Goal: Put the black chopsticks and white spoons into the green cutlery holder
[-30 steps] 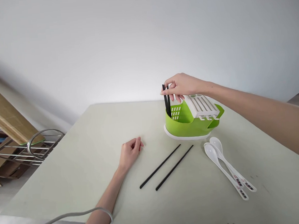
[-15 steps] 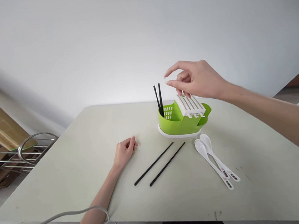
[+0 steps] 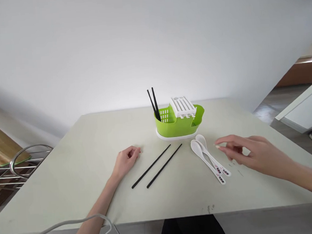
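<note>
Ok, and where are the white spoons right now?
In the head view, the white spoons lie right of centre on the table, between the loose black chopsticks and the right hand, in front of the green holder.

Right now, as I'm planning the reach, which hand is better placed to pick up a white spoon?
Likely the right hand: empty and near the spoons, whereas two chopsticks lie between them and the left hand.

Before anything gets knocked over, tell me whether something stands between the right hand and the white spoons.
Nothing visible does. The right hand is just to the right of the white spoons, and only tabletop shows in the gap.
</note>
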`<state>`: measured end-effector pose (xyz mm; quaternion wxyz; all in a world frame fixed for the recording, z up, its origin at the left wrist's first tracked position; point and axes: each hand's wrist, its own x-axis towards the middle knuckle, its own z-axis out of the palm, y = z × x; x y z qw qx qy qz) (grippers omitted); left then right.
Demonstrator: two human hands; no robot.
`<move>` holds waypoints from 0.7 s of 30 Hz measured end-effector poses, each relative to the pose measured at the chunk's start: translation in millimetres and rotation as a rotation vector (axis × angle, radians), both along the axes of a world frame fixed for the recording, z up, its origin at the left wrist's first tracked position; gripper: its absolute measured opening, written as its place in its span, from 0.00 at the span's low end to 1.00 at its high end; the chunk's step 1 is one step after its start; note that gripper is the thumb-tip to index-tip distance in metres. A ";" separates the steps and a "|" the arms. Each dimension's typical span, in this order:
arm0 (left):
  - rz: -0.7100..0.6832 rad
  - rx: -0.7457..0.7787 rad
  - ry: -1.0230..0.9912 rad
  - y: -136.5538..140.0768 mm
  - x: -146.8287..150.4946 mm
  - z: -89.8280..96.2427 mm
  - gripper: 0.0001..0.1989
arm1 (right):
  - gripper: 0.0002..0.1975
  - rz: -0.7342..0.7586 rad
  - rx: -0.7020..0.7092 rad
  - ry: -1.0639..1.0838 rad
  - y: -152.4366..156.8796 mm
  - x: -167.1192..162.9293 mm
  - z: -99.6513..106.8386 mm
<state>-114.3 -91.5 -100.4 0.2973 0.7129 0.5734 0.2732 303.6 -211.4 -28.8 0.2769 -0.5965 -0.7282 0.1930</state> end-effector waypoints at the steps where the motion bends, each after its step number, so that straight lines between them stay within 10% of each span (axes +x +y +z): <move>1: -0.041 0.003 0.032 -3.2 3.3 0.7 0.24 | 0.15 -0.029 -0.033 0.014 -6.5 6.8 -8.7; 9: -0.347 0.057 0.333 -29.4 40.9 12.8 0.27 | 0.18 -0.119 -0.172 0.106 -38.0 18.4 -45.4; 21: -0.484 0.150 0.761 -29.1 74.6 35.1 0.08 | 0.15 0.268 -0.134 0.024 -42.2 -37.9 -51.7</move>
